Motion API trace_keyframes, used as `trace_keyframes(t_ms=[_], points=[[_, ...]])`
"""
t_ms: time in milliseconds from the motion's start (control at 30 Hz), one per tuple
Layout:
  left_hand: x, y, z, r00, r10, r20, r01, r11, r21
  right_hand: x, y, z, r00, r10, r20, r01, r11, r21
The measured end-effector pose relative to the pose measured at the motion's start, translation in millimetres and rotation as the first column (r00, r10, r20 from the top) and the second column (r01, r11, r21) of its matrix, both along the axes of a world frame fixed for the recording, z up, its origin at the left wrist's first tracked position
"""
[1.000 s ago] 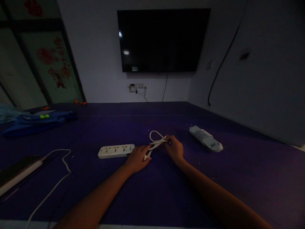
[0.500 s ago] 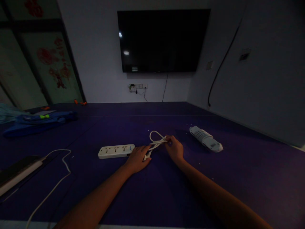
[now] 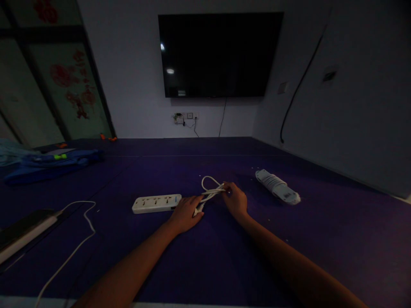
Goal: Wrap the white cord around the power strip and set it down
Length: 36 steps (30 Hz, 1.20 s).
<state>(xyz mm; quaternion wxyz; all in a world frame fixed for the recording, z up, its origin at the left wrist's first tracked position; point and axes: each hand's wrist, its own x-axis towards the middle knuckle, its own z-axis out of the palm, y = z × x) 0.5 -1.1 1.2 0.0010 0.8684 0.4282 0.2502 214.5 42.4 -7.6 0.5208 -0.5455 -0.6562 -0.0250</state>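
A white power strip [image 3: 156,203] lies on the purple surface, its sockets facing up. Just right of it, my left hand [image 3: 185,213] is closed around the white cord and its plug [image 3: 199,208] near the strip's end. The folded, looped power cord [image 3: 210,194] runs between my two hands, with one loop standing out at the far side. My right hand [image 3: 236,199] pinches the other end of the cord bundle. To the right rests a second white power strip [image 3: 278,187], with its cord wound around its middle; neither hand touches it.
At the left, a dark flat device [image 3: 28,233] with a white cable [image 3: 88,218] lies on the purple surface [image 3: 180,265]. Blue clothing [image 3: 54,164] is heaped at the back left. A television [image 3: 221,55] hangs on the far wall, and a black cable [image 3: 302,81] hangs at right.
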Motion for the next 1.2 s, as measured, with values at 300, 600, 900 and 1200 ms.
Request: trace_keyframes(t_ms=[300,600,900,1200], points=[[-0.4,1.3,-2.2,1.0,-0.002,0.008,0.002,1.0,0.015,-1.2,-2.1,2.4,1.0,-0.012,-0.002,0.012,1.0,-0.005],[-0.1,1.6,-2.2,1.0,-0.001,-0.005,0.001,1.0,0.009,-0.8,-1.3,1.1,1.0,-0.011,0.001,0.011,1.0,-0.008],[-0.8,1.3,-1.1,1.0,-0.002,-0.006,0.002,1.0,-0.008,-0.1,-0.1,-0.6,1.0,-0.008,0.005,0.008,1.0,-0.009],[-0.5,1.0,-1.1,1.0,0.003,-0.009,-0.003,1.0,0.002,0.4,0.4,-1.0,1.0,-0.008,0.007,0.008,1.0,-0.02]])
